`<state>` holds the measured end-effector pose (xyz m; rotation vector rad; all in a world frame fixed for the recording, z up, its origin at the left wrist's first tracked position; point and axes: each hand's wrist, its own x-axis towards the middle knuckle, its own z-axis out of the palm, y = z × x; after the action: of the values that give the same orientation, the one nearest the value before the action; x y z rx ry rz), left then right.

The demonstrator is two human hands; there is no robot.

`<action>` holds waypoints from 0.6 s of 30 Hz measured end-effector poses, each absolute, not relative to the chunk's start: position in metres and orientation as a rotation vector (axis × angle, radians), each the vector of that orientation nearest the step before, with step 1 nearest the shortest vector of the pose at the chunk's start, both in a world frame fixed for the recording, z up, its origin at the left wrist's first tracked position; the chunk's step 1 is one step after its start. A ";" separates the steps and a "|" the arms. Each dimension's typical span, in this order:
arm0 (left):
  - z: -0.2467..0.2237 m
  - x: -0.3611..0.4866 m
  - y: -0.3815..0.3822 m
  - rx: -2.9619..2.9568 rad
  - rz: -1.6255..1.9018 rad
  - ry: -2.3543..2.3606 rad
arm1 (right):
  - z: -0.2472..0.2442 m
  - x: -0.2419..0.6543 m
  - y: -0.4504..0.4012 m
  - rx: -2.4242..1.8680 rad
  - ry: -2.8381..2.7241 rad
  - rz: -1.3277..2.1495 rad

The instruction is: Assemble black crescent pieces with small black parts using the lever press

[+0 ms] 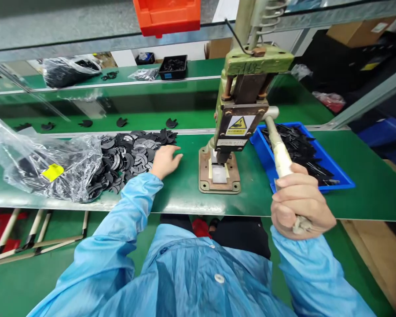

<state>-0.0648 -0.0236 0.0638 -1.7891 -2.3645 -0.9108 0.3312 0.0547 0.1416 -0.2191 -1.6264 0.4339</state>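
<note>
My right hand (pixel 302 202) is wrapped round the pale, wrapped lever (pixel 281 154) of a green hand press (pixel 259 61). The lever slants down toward me from the press's right side. Under the ram, a light metal block (pixel 219 174) sits on the press's base plate (pixel 204 178). At the right edge of a heap of small black curved plastic pieces (pixel 132 154) is my left hand (pixel 166 160). Its thumb and a finger stand apart, and no piece shows between them; the other fingers are partly hidden. A clear plastic bag (pixel 66 154) with a yellow label holds more black pieces beside the heap.
Right of the press, a blue tray (pixel 341 179) holds thin black parts. Several black pieces (pixel 121 122) lie spaced along the strip behind the heap. A black bin (pixel 173 67) stands farther back. An orange bin (pixel 168 15) hangs overhead near the metal shelf edge (pixel 86 38).
</note>
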 end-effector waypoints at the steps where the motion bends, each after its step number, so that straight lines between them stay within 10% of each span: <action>1: 0.067 -0.081 -0.027 -1.677 -0.830 -2.439 | 0.141 0.330 0.054 -0.216 -1.615 0.423; 8: 0.084 -0.120 -0.023 -1.284 -0.214 -2.826 | 0.145 0.325 0.051 -0.184 -1.599 0.392; 18: 0.070 -0.125 -0.019 -1.381 -0.294 -2.912 | 0.143 0.329 0.053 -0.167 -1.636 0.409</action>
<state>-0.1253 -0.0190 0.0700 -1.3813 -2.9125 -0.2937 0.3291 0.0534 0.1434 -0.1668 -1.6361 0.4095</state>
